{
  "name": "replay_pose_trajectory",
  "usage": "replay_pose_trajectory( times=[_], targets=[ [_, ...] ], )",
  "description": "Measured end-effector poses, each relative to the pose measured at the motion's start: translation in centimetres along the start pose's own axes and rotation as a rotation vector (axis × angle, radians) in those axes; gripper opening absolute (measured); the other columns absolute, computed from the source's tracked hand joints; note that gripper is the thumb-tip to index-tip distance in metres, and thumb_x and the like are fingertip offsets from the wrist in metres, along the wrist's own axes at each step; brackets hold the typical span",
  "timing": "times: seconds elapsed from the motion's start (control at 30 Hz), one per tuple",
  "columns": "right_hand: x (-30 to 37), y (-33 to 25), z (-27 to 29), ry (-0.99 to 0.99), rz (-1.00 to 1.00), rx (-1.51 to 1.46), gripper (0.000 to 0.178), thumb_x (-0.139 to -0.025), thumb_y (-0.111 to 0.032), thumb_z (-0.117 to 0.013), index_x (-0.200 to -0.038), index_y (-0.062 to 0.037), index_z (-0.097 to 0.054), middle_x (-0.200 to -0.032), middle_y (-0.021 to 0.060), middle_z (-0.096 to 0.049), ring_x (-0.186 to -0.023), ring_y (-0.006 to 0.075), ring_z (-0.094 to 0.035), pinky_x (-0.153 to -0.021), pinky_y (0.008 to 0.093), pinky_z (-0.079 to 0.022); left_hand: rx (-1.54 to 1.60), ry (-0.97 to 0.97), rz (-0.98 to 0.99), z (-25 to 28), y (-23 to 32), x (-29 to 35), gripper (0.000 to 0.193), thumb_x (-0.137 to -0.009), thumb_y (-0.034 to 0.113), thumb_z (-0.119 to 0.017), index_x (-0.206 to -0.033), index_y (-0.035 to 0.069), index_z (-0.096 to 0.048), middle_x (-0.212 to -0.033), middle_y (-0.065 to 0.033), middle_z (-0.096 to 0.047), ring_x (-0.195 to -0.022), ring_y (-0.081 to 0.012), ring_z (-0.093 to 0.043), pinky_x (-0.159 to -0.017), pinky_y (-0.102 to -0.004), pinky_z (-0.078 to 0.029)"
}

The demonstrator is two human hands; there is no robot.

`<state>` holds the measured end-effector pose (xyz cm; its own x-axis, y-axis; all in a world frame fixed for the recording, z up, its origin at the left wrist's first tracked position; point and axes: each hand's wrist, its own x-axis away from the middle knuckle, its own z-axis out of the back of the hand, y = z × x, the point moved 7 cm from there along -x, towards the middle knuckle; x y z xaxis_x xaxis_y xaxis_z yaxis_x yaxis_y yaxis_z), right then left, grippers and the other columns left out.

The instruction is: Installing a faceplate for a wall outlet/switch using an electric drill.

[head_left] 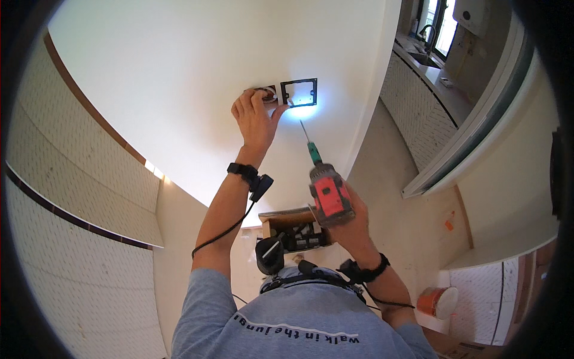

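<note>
On the white wall [179, 72] is a black square frame [316, 93], lit by a bluish-white glow. Just left of it sits a dark wall box [270, 94] with what looks like wiring, partly covered by my left hand [256, 122]. The fingers of that hand rest spread at this box, and its thumb stretches to the frame's lower left corner; anything small under the thumb is hidden. My right hand [351, 221] grips a red and black cordless drill [329, 194]. Its green holder carries a long thin bit [304, 130], tip apart from the frame and just below it.
An open carton [267, 227] of black parts stands below, between my arms. Cables run from both wrist straps. Further right are a sliding-door track [460, 155], a counter with a sink [423, 60] and an orange bucket [431, 302]. Covered panels line the left side.
</note>
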<state>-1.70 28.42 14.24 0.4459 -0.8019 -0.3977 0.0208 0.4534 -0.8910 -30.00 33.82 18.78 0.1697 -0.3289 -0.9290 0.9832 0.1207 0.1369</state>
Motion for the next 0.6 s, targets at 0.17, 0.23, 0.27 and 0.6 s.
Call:
replay_pose_trajectory(
  times=[0.17, 0.23, 0.27, 0.6],
  targets=[
    [5.4, 2.9, 4.8, -0.081, -0.171, 0.100, 0.055, -0.084, -0.015, -0.085, -0.131, -0.0016, -0.062, -0.115, 0.0113, -0.074, -0.103, 0.0177, -0.070, -0.091, 0.0332, -0.055, -0.034, -0.020, 0.030, 0.4, 0.5, -0.3, 0.064, -0.068, 0.040, -0.093, -0.111, 0.009, -0.057, -0.123, -0.0137, -0.054, -0.117, -0.0328, -0.048, -0.100, -0.0494, -0.033],
    [7.9, 4.8, 7.3, -0.079, -0.238, 0.112, 0.051, -0.085, -0.014, -0.084, -0.130, -0.0015, -0.063, -0.114, 0.0102, -0.074, -0.102, 0.0167, -0.070, -0.090, 0.0331, -0.055, -0.014, -0.022, 0.066, 0.5, 0.5, -0.4, 0.063, -0.067, 0.039, -0.094, -0.109, 0.009, -0.057, -0.122, -0.0133, -0.054, -0.116, -0.0330, -0.048, -0.100, -0.0495, -0.034],
    [9.2, 6.0, 8.7, -0.062, -0.293, 0.121, 0.047, -0.086, -0.014, -0.082, -0.127, -0.0015, -0.064, -0.112, 0.0092, -0.074, -0.101, 0.0166, -0.070, -0.090, 0.0328, -0.055, -0.059, -0.022, 0.094, 0.3, 0.3, -0.7, 0.064, -0.065, 0.040, -0.094, -0.108, 0.009, -0.058, -0.120, -0.0127, -0.055, -0.116, -0.0330, -0.049, -0.099, -0.0497, -0.034],
    [22.8, 16.9, 21.6, -0.106, -0.998, 0.384, 0.036, -0.082, -0.024, -0.078, -0.106, 0.0000, -0.068, -0.086, 0.0109, -0.072, -0.075, 0.0192, -0.066, -0.071, 0.0366, -0.056, 0.313, -0.519, 0.056, -0.5, -1.8, 9.9, 0.037, -0.090, 0.024, -0.080, -0.116, 0.003, -0.063, -0.102, -0.0115, -0.065, -0.094, -0.0307, -0.062, -0.084, -0.0412, -0.050]
  ],
)
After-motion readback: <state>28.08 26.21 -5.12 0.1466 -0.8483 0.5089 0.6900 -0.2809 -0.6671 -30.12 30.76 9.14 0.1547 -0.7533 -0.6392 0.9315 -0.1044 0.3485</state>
